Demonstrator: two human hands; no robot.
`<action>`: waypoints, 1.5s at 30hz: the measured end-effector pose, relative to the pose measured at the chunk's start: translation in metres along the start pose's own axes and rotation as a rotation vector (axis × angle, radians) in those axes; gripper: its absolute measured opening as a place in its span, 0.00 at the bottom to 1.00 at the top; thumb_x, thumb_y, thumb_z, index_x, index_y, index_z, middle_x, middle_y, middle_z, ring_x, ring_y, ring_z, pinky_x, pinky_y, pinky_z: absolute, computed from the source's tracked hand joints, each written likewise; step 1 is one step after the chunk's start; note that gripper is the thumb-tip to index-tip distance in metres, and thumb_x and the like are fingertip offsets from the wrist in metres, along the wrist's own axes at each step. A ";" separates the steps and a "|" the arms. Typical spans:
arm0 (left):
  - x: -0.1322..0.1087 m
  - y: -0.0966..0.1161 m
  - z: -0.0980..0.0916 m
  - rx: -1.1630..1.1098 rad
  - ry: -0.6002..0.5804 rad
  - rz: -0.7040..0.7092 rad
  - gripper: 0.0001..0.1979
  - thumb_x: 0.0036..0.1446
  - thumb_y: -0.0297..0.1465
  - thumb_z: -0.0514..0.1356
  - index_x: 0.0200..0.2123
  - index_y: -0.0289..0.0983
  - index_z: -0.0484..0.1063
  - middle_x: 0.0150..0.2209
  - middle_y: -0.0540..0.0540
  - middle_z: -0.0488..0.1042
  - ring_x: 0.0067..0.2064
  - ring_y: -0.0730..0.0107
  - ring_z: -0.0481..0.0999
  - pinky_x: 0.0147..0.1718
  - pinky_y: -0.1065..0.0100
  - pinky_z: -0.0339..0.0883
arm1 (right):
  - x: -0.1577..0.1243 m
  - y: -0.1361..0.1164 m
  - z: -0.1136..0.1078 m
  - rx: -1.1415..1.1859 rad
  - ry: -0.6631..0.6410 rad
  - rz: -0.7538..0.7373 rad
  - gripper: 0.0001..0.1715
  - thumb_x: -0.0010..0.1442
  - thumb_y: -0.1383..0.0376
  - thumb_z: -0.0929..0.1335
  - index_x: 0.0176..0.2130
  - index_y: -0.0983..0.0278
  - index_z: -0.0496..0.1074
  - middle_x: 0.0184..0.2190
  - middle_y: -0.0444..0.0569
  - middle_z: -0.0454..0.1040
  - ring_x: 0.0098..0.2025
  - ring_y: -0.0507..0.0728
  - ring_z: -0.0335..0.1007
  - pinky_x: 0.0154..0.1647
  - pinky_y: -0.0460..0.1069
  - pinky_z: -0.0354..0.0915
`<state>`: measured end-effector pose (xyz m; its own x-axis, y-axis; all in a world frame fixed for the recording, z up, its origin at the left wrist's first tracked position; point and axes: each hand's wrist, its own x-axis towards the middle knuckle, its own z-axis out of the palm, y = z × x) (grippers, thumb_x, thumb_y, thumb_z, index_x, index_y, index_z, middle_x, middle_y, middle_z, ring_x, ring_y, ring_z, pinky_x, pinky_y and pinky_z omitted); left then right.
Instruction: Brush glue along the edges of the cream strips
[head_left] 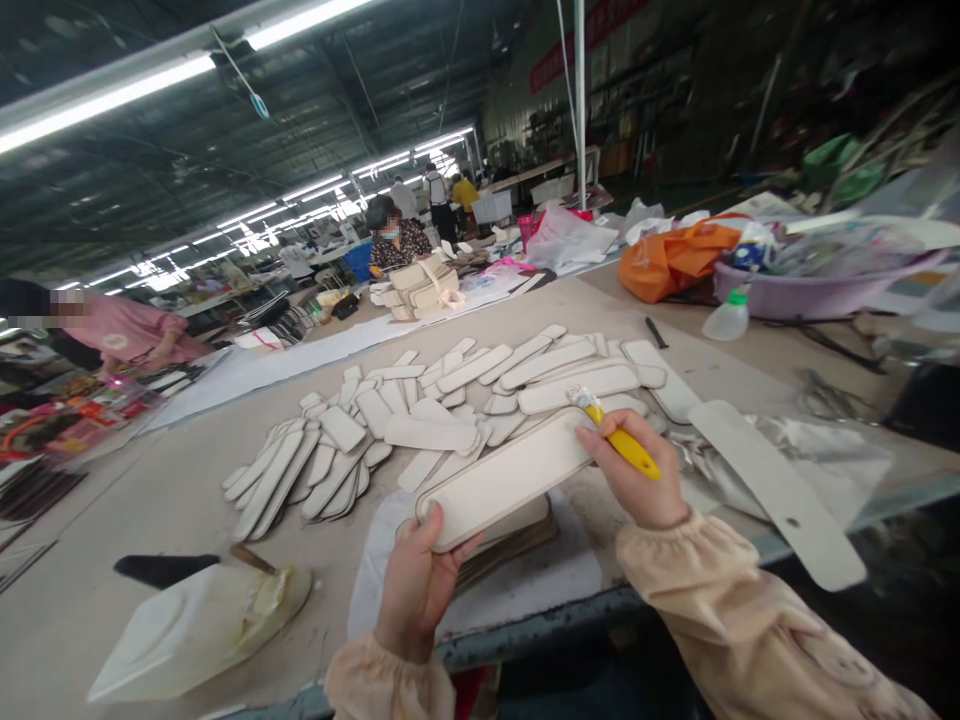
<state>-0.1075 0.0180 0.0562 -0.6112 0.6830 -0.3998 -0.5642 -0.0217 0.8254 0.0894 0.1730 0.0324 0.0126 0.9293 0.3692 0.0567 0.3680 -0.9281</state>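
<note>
My left hand grips the near end of a long cream oval-ended piece and holds it tilted above a small stack of similar pieces. My right hand is closed round a yellow-handled brush, whose bristle tip rests at the far end of the held piece. Both wrists wear beige gathered sleeves.
Several cream pieces lie spread over the worktable. A white glue container sits at front left, a long white strip at right. A purple basin, orange bag and small bottle stand far right. Other workers sit at the back left.
</note>
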 end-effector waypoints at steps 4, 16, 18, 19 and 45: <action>0.001 -0.001 -0.002 -0.014 0.031 -0.012 0.07 0.60 0.26 0.58 0.43 0.33 0.71 0.45 0.39 0.77 0.39 0.62 0.80 0.34 0.59 0.80 | 0.000 0.000 0.001 -0.007 0.007 0.006 0.18 0.52 0.53 0.73 0.31 0.60 0.64 0.20 0.37 0.61 0.20 0.48 0.53 0.20 0.44 0.53; 0.003 0.000 -0.006 0.043 0.000 -0.009 0.06 0.61 0.26 0.58 0.42 0.34 0.72 0.44 0.41 0.77 0.37 0.65 0.80 0.30 0.65 0.79 | 0.000 -0.005 0.003 0.022 0.000 -0.014 0.19 0.53 0.52 0.72 0.29 0.60 0.62 0.18 0.36 0.57 0.19 0.48 0.51 0.19 0.44 0.51; 0.004 0.000 -0.006 0.079 0.002 -0.005 0.07 0.61 0.26 0.58 0.42 0.34 0.72 0.45 0.41 0.77 0.38 0.64 0.80 0.30 0.65 0.80 | 0.000 -0.004 0.003 0.041 -0.020 -0.021 0.18 0.53 0.53 0.72 0.30 0.60 0.62 0.19 0.37 0.57 0.20 0.49 0.51 0.20 0.45 0.52; 0.004 0.000 -0.006 0.097 -0.001 -0.005 0.07 0.61 0.26 0.59 0.42 0.34 0.72 0.45 0.40 0.77 0.38 0.64 0.80 0.29 0.64 0.80 | 0.001 -0.002 0.002 0.043 -0.021 -0.019 0.18 0.54 0.54 0.72 0.30 0.60 0.62 0.19 0.37 0.57 0.20 0.49 0.52 0.20 0.45 0.53; 0.138 0.086 0.090 0.294 -0.138 0.075 0.14 0.66 0.28 0.49 0.44 0.25 0.72 0.46 0.35 0.75 0.48 0.53 0.78 0.28 0.76 0.70 | 0.024 0.022 -0.006 -0.026 0.180 0.012 0.17 0.57 0.51 0.70 0.36 0.58 0.64 0.33 0.48 0.76 0.33 0.58 0.74 0.36 0.52 0.69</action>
<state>-0.1907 0.1765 0.1077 -0.5523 0.7806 -0.2926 -0.3243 0.1222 0.9380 0.0973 0.2034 0.0215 0.1918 0.9118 0.3630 0.0817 0.3537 -0.9318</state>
